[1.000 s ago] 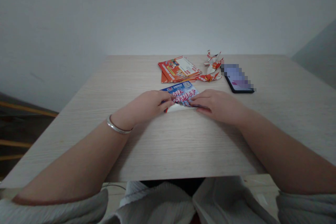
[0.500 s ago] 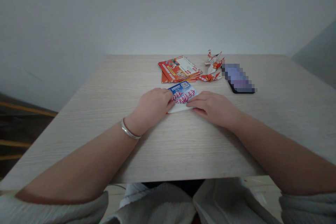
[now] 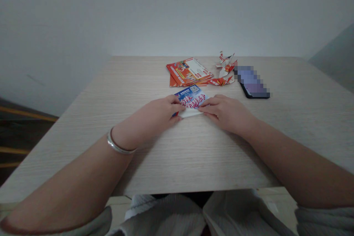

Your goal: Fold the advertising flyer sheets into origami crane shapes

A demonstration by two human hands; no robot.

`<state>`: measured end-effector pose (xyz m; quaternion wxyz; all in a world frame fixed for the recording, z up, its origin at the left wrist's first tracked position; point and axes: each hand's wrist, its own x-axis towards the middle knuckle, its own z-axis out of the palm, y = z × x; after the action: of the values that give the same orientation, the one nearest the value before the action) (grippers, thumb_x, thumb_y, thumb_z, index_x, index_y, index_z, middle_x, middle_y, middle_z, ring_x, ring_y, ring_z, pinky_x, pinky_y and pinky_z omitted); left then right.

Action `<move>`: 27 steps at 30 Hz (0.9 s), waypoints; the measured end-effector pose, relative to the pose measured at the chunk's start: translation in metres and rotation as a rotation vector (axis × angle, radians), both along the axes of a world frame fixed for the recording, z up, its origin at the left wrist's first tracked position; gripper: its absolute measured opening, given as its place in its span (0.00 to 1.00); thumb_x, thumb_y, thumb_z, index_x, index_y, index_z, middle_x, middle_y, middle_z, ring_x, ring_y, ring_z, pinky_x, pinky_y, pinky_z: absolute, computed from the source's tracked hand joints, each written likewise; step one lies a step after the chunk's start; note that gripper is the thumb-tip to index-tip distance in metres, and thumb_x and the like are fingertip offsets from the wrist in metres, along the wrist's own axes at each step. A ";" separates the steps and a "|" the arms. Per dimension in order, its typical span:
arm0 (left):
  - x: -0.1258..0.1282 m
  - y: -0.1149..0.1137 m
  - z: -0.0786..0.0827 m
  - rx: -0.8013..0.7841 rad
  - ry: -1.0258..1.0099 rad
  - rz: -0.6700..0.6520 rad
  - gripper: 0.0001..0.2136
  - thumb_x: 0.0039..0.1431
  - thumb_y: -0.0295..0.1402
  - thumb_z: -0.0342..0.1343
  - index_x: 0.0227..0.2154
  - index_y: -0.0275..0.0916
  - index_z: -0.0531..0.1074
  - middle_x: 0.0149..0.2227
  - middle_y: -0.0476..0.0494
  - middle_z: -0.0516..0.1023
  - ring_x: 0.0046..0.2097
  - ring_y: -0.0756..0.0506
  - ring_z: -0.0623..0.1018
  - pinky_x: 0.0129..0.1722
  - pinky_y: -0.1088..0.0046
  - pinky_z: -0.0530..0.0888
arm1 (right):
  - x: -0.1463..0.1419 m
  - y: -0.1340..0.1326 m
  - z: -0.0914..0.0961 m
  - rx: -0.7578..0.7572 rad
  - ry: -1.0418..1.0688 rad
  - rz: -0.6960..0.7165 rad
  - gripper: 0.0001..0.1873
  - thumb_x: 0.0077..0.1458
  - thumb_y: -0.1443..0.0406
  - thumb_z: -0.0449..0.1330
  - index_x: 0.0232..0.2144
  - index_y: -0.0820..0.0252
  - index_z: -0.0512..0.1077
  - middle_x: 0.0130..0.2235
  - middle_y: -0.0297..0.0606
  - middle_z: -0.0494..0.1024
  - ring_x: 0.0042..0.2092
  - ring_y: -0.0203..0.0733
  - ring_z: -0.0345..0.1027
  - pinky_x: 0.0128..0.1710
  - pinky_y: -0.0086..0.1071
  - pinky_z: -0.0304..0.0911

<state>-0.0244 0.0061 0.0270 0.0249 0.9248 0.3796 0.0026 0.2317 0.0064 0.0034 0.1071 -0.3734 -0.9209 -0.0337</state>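
A blue printed paper leaflet with red and white lettering and a QR code lies on the table between my hands. Along its near edge runs a white folded strip. My left hand, a silver bangle at the wrist, grips the left end of that strip, thumb below and fingers on top. At the right end, my right hand is closed on the same strip with fingertips pressed together. The paper's outer corners are partly hidden under my fingers.
Just beyond the leaflet lies a stack of orange and white printed cards. Crumpled or folded red and white paper pieces sit right of it. A dark phone with a blurred screen is farther right. A wall stands behind the table.
My left hand has shifted down and left, its thumb now at the near left corner, uncovering more of the leaflet's blue left side. My right hand has barely moved.
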 end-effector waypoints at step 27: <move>-0.010 -0.002 -0.011 0.049 0.033 0.003 0.16 0.71 0.34 0.46 0.49 0.37 0.78 0.53 0.35 0.77 0.47 0.41 0.80 0.50 0.61 0.77 | -0.005 0.001 0.000 -0.037 -0.090 -0.027 0.21 0.71 0.63 0.48 0.53 0.57 0.79 0.49 0.46 0.81 0.50 0.50 0.73 0.50 0.42 0.68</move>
<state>-0.0342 0.0045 0.0163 -0.0040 0.9245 0.3812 -0.0033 0.2271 0.0069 0.0035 0.0583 -0.3861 -0.9200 -0.0346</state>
